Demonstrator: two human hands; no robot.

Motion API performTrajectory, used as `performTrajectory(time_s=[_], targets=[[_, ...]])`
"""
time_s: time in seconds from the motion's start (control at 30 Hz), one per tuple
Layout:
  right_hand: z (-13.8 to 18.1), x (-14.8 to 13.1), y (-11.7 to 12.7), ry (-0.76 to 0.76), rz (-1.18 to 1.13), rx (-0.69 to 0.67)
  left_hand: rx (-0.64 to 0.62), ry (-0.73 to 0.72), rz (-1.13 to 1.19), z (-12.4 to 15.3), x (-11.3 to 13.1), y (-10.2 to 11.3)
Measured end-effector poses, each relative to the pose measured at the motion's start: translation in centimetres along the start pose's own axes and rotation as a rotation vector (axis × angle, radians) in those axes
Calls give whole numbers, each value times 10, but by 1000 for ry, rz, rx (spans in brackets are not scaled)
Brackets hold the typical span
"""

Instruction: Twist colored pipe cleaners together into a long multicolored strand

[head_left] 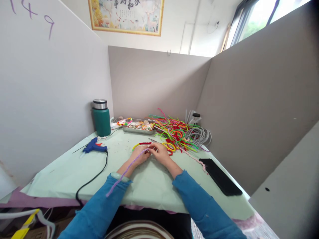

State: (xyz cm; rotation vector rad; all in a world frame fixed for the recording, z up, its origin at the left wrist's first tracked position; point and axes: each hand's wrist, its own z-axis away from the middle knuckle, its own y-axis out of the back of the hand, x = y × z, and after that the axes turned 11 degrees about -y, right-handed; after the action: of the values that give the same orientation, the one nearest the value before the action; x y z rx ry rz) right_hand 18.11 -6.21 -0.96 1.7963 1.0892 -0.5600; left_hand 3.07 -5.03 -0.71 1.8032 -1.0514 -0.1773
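My left hand (141,155) and my right hand (160,153) meet over the middle of the table, fingertips pinched together. A purple pipe cleaner (127,169) runs from between the fingertips back across my left wrist, its free end hanging over the left sleeve. The end at the fingers is partly hidden. Just beyond the hands lies a pipe cleaner piece in yellow and red (143,143). Scissors with yellow and red handles (169,146) rest behind my right hand, partly covered by it.
A blue glue gun (95,146) with a black cord lies left, near a green bottle (101,119). At the back are a metal tray (138,130) of small pieces, a heap of colourful pipe cleaners (174,129) and a grey coil (198,136). A black phone (220,177) lies right.
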Motion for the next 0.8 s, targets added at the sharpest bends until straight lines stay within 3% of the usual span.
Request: performTrajectory(time_s=[0.1,0.37,0.5,0.63,0.8], targets=[[2,0,1,51,79,-7,-45,14,0,1,-3,-2],[7,-6,3,131,225,-30,-17,5,43,-1,-3,1],[4,1,-1,75,216,33,-55,65,153,-1,-6,0],[-1,10,-1,-5,141,72,-68,22,311,-1,-12,-3],[-3,13,0,-19,112,63,-74,-6,327,-1,-11,-2]])
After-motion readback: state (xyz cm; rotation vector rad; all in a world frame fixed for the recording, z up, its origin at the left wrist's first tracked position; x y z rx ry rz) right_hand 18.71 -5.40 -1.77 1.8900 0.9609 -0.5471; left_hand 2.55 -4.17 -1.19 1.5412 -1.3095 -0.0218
